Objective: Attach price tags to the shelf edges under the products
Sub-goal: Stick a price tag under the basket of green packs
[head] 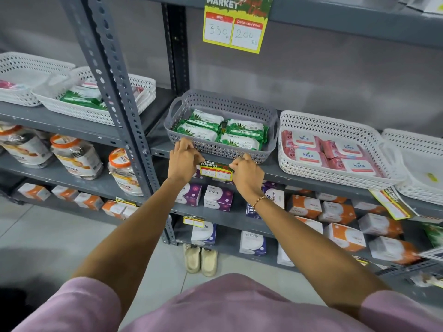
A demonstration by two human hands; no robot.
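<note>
Nearest the camera a pink-sleeved torso fills the lower edge, and 2 bare forearms reach up and forward from it; the right wrist wears a beaded bracelet; beyond, on the tiled floor at the foot of the rack, stands a pair of pale shoes; the left hand has its fingers curled shut, pinching the left end of a small price tag, and the right hand has its fingers closed on the tag's right end; the tag, yellow-bordered with 2 white boxes of handwritten figures, lies against the front shelf edge, directly under a grey basket of green wipe packs; below that edge sit purple and white boxes; to the right of the grey basket, just beside it, a white basket holds pink packs marked kara; to the left, past a perforated upright, are jars with orange lids; farthest off, a larger tag reading 350 and 200 hangs from the upper shelf.
</note>
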